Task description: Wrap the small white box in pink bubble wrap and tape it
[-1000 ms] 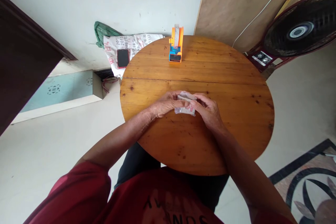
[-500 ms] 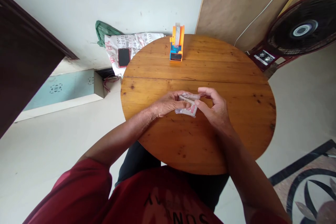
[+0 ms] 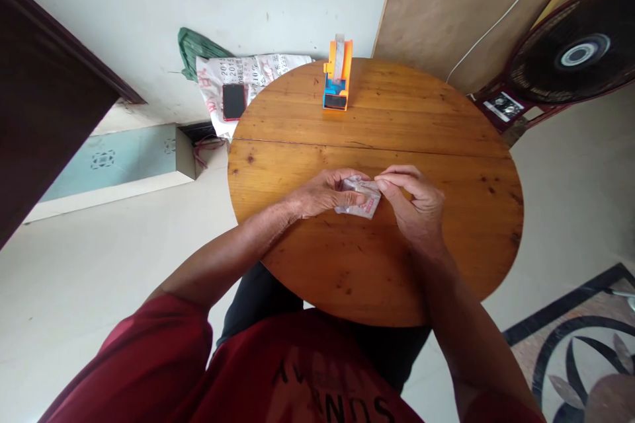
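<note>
Over the near half of a round wooden table (image 3: 317, 258), a small clear plastic bag (image 3: 366, 209) with red print is held between both hands. My left hand (image 3: 332, 193) is closed on its left side, thumb lying across the front. With thumb and forefinger, my right hand (image 3: 414, 201) pinches the bag's upper right corner. What the bag contains, if anything, I cannot make out. Toward the far edge of the table stands an orange and blue tape dispenser (image 3: 342, 82) with a roll of clear tape; neither hand touches it.
Left of the tabletop, a dark phone (image 3: 233, 102) lies on a white printed sack (image 3: 211, 79), beside a green bag (image 3: 196, 53). A large fan (image 3: 578, 53) stands at the right. A pale blue box-like piece (image 3: 119, 158) is low on the left, by the wall.
My right thumb and forefinger have come together on the bag's upper right corner, where they were apart before. The left hand keeps its hold. The view has shifted slightly.
</note>
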`<state>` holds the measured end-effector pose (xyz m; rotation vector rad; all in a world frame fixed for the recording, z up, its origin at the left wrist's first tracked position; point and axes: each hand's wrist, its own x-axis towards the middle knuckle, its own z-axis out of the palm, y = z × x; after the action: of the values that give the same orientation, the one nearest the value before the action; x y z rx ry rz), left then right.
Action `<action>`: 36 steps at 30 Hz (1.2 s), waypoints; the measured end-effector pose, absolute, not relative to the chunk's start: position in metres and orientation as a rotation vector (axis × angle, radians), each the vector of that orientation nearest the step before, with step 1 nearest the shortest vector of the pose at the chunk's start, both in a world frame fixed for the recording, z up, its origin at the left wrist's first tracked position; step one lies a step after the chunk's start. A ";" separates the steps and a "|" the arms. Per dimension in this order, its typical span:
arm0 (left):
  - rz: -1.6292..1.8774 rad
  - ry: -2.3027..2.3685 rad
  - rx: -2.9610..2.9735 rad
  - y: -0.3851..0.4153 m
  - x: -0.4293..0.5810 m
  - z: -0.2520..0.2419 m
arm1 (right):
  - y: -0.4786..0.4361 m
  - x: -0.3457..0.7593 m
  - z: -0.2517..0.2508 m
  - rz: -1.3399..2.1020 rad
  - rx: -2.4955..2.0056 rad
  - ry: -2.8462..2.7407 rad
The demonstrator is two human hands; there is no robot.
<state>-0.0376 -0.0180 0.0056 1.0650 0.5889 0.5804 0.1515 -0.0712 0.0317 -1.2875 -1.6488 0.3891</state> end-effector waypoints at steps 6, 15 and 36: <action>0.657 0.619 1.014 -0.014 -0.036 0.001 | -0.074 0.145 0.030 0.366 -1.248 -1.704; 0.704 0.620 0.951 -0.014 -0.036 0.003 | -0.075 0.144 0.021 0.142 -1.289 -1.807; 0.747 0.535 0.685 -0.008 -0.038 0.007 | -0.081 0.154 0.022 0.084 -1.178 -1.789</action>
<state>-0.0382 -0.0084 0.0066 0.6846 0.5345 0.7467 0.1535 -0.0814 0.0217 -1.1782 -1.7893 0.0843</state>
